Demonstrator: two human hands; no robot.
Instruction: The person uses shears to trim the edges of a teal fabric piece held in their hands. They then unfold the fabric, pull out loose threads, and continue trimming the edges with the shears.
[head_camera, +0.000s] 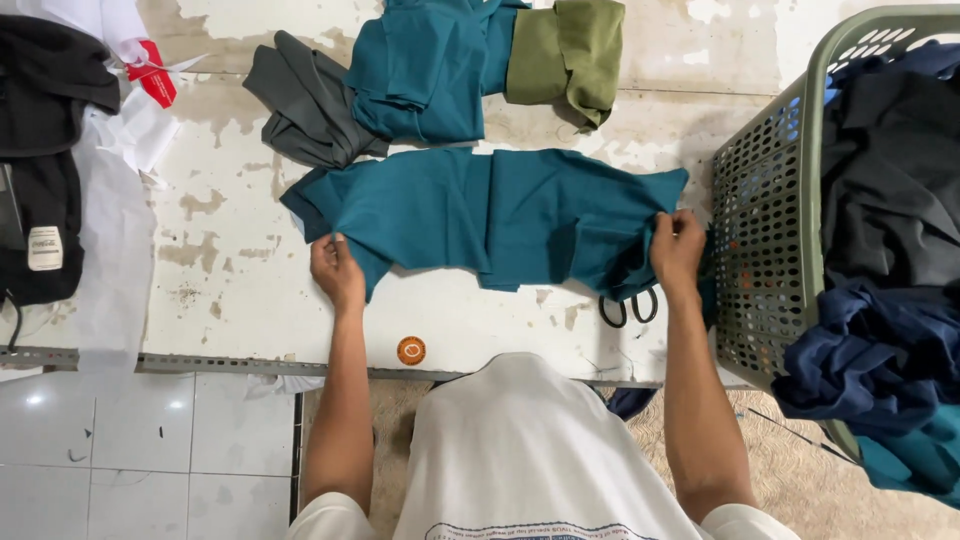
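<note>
From the head view, I see a teal cloth (500, 215) spread flat across the worn white bench (230, 290), lying lengthwise from left to right. My left hand (337, 270) is at the cloth's lower left corner, fingers pinched on its edge. My right hand (677, 250) has closed on the bunched right end of the same cloth, just beside the green laundry basket (765, 240).

That basket stands at the right end of the bench and is heaped with dark clothes, black on top and navy blue spilling over its near rim. A pair of black-handled scissors (628, 307) lies on the bench just below the cloth's right end, near my right wrist. A small round orange lid (411, 350) sits near the front edge of the bench, between my forearms.

Farther back, well apart from my hands, lie a folded teal pile (425, 70), a grey garment (305, 105) touching its left side, and an olive green piece (570, 55) at its right. Black clothing (45, 150) and white fabric lie at the far left.
</note>
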